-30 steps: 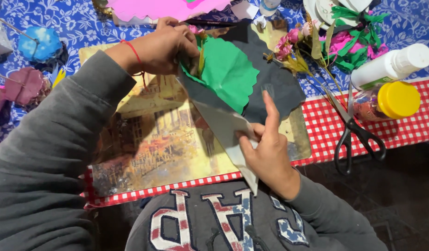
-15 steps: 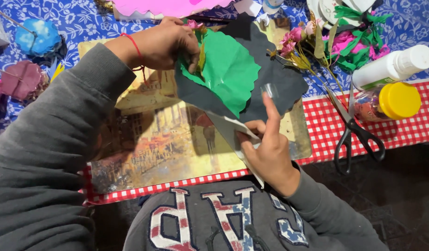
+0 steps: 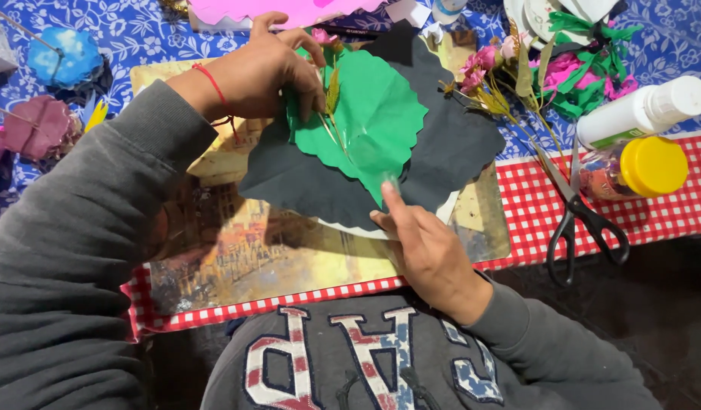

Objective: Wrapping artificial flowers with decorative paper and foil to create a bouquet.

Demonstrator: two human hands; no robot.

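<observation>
My left hand (image 3: 263,72) pinches the top edge of a green scalloped paper (image 3: 377,114), holding a thin dried flower stem (image 3: 333,102) against it. The green paper lies on a black paper sheet (image 3: 456,144) with a white underside, now almost flat on a painted picture board (image 3: 274,258). My right hand (image 3: 426,250) grips the black sheet's near edge, thumb on top. Its index finger points at the green paper's lower tip with a small piece of clear tape (image 3: 390,181) on the fingertip.
Black-handled scissors (image 3: 586,220), a white glue bottle (image 3: 642,110) and a yellow-lidded jar (image 3: 639,167) lie to the right on red checked cloth (image 3: 669,212). Pink artificial flowers (image 3: 479,64), green and pink crepe scraps (image 3: 578,76) and pink paper (image 3: 274,11) sit behind; blue (image 3: 62,64) and mauve (image 3: 39,129) shapes are at the left.
The black sheet with the green paper has been lowered from a tilted, lifted pose to nearly flat on the board. My right index finger moved left and down onto the green paper's tip.
</observation>
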